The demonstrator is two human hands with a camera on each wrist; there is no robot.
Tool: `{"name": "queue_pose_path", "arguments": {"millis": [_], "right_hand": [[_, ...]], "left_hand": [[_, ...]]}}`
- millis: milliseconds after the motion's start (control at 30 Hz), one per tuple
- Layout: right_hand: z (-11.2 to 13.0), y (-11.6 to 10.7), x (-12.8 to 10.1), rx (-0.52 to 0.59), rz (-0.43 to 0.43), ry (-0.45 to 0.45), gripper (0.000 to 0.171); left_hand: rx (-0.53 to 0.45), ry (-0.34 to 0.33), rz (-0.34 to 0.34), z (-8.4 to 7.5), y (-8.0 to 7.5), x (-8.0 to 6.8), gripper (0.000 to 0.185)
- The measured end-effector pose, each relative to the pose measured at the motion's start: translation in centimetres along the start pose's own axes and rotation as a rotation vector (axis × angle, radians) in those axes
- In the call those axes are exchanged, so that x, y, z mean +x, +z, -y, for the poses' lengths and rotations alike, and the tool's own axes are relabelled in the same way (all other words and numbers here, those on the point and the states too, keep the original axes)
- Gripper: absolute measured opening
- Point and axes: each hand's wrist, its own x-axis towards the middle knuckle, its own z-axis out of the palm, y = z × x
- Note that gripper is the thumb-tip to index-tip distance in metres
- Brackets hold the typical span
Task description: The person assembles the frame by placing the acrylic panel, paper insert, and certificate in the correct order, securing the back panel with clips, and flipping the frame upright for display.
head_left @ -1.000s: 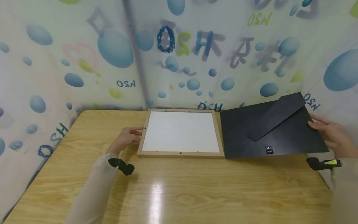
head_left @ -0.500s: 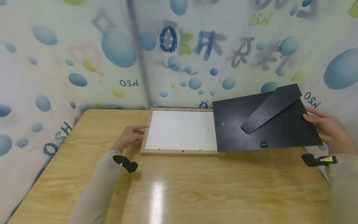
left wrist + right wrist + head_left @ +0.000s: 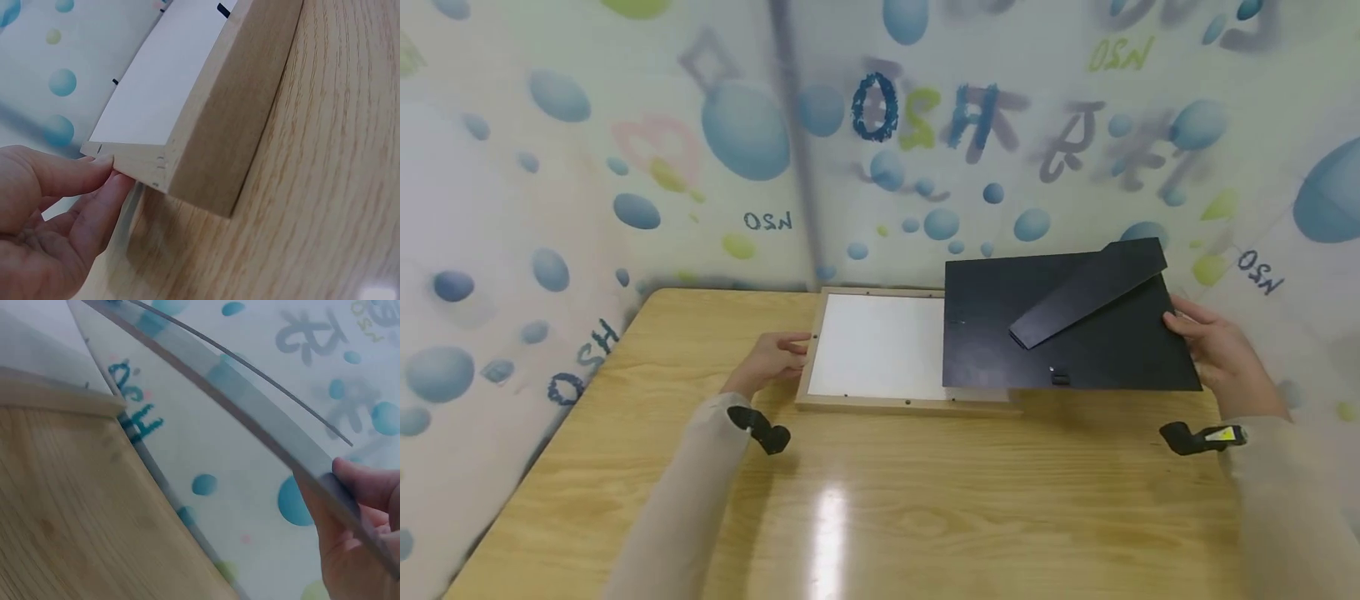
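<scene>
You sit at a light wooden table with a glossy top. Around it hangs a white curtain printed with blue bubbles and letters.

A wooden picture frame lies flat on the far part of the table, with a white sheet inside it. Your left hand touches its left edge with relaxed fingers. Your right hand pinches the right edge of a black backing board, thumb on top. The board is held above the table, over the frame's right part. A black stand flap lies diagonally on it.
</scene>
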Motion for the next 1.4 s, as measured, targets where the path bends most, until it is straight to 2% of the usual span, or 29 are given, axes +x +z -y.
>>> {"name": "queue_pose_path", "arguments": {"millis": [200,333,567,833,933,1067,1400], "right_hand": [[-2.5,1.4,1.3,0.066,0.009,0.025,0.041],[-3.9,2.4,2.0,0.048,-0.014,0.057,0.040],[-6.3,4.0,3.2,0.024,-0.085,0.091,0.037],[-9.1,6.2,4.7,0.002,-0.177,0.182,0.031],[-10.2,7.0,5.3,-0.030,-0.221,0.202,0.045],[-11.5,7.9,6.1,-0.071,-0.229,0.214,0.065],[-13.4,9.0,7.5,-0.155,-0.262,0.229,0.064]], "left_hand": [[0.002,-0.007,-0.020,-0.1,0.1,-0.1,0.047],[-0.012,0.001,-0.021,-0.1,0.1,-0.2,0.048],[-0.030,0.016,-0.017,-0.1,0.2,0.0,0.048],[-0.023,0.008,-0.023,-0.1,0.1,0.1,0.048],[-0.018,-0.008,-0.031,-0.2,0.2,0.0,0.048],[-0.017,-0.017,-0.046,-0.4,0.1,-0.1,0.047],[-0.044,-0.008,-0.047,-0.2,0.2,0.1,0.047]]}}
